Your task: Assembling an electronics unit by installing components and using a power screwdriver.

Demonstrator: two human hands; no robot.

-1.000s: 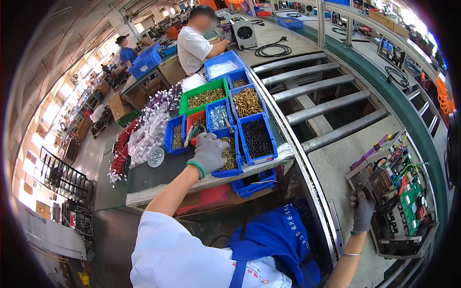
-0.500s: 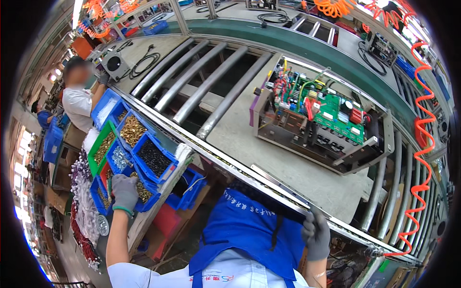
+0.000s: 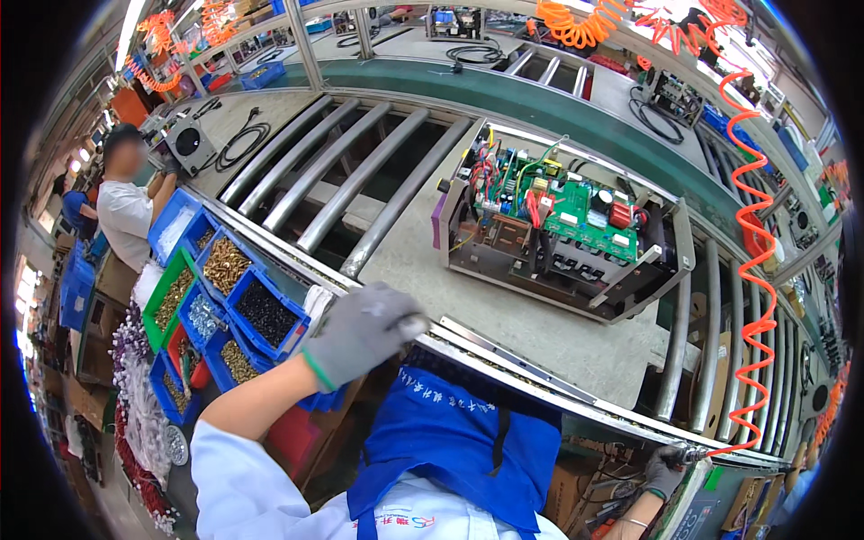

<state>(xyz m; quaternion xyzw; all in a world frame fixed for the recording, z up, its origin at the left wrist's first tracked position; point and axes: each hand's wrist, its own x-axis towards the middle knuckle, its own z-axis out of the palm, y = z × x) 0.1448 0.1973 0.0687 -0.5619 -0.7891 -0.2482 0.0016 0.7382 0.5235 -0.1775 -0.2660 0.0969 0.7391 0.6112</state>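
Note:
My left hand (image 3: 367,331), in a grey glove with a green cuff, hangs over the conveyor's near rail. Its fingers are drawn together, and whatever lies between them is too small to make out. Far to the right, my gloved right hand (image 3: 662,474) is closed around an air tool (image 3: 686,455) at the end of an orange coiled hose (image 3: 754,301). Between my hands, a long thin metal strip (image 3: 513,358) lies along the rail. Beyond it stands an opened metal-cased electrical unit (image 3: 567,247), its green circuit board (image 3: 589,216) and wires exposed.
Blue bins of screws and small parts (image 3: 263,309), with a green bin (image 3: 171,303) among them, stand at the left. Metal rollers (image 3: 387,193) flank the worktop (image 3: 423,270). A co-worker (image 3: 126,198) stands at the far left beside a fan-fronted unit (image 3: 187,141).
My left hand has left the screw bins and moved right to the rail. My right hand has gone from the strip's end to the air tool at the right. The view has shifted.

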